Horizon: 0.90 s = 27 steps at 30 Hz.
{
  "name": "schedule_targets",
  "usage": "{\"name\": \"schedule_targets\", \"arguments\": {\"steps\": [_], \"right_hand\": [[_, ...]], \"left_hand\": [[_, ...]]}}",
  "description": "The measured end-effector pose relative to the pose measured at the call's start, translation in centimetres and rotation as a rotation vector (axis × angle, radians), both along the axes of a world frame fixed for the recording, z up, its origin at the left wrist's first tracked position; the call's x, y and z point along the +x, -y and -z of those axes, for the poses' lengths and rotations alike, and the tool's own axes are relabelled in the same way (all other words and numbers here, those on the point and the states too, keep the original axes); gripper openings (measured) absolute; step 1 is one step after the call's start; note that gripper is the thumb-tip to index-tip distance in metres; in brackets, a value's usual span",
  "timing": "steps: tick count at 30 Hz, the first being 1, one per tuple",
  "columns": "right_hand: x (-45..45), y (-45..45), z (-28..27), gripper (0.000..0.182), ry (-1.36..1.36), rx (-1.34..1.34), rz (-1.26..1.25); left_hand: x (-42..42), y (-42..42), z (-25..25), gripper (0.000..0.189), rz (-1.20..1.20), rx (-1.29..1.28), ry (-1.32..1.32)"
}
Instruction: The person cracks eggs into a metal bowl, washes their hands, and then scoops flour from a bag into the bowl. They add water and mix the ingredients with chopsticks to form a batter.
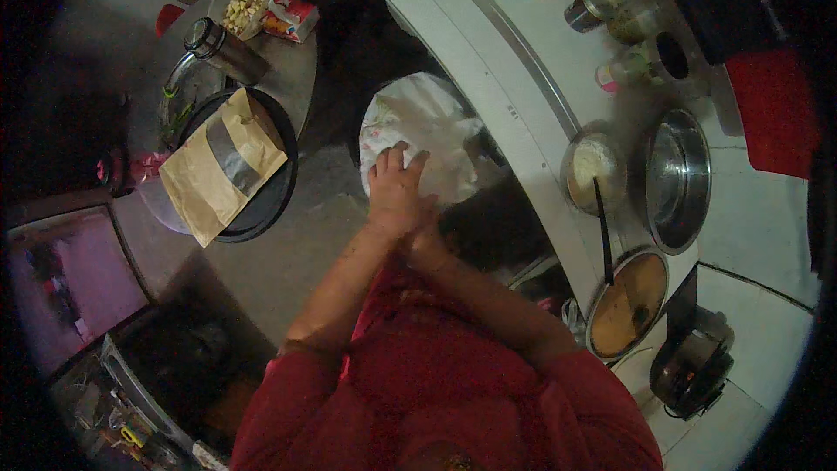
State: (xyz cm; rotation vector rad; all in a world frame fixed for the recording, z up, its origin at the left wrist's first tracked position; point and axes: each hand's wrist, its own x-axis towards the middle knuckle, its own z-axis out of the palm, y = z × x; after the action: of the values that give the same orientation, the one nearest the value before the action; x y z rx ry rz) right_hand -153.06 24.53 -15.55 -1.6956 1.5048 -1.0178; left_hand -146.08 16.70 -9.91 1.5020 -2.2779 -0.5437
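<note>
A round object covered by a pale, wrinkled sheet with small pink marks [431, 118] lies before me, beside the white counter. My left hand [395, 190] rests on its lower left part with the fingers spread. My right hand [425, 222] is partly hidden beneath and behind the left wrist, close to the lower edge of the covered object; its fingers are mostly out of sight. Whether the right hand grips anything does not show.
Left, a brown paper pouch [219, 163] lies on a black round tray, near a steel flask [229, 52] and a bowl of chopped pieces [248, 3]. Along the white counter [484, 39] at right stand a bowl of pale powder [592, 167], a steel basin [680, 183] and several jars.
</note>
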Motion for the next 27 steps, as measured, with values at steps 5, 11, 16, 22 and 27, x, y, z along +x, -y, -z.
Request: {"name": "schedule_targets", "arguments": {"steps": [5, 11, 16, 22, 27], "right_hand": [[-0.2, -1.3, 1.9, 0.023, -0.113, -0.086, -0.176], [-3.0, -0.8, 0.0, 0.024, -0.22, -0.057, -0.347], [-2.7, 0.5, -2.7, 0.024, 0.055, 0.212, -0.389], [-4.9, 2.2, -4.5, 0.024, -0.068, 0.013, -0.051], [-4.7, 6.4, -1.0, 0.023, -0.076, 0.439, -0.178]], "left_hand": [[2.0, 0.9, 2.4, 0.063, -0.072, 0.03, 0.459], [-1.0, 1.5, 3.1, 0.061, -0.022, 0.061, 0.16], [-1.7, 3.5, 4.6, 0.049, -0.085, -0.01, 0.302], [1.9, 5.8, 2.3, 0.023, -0.278, 0.006, -0.005], [3.9, 7.0, 2.1, 0.03, -0.281, -0.092, -0.07]]}}
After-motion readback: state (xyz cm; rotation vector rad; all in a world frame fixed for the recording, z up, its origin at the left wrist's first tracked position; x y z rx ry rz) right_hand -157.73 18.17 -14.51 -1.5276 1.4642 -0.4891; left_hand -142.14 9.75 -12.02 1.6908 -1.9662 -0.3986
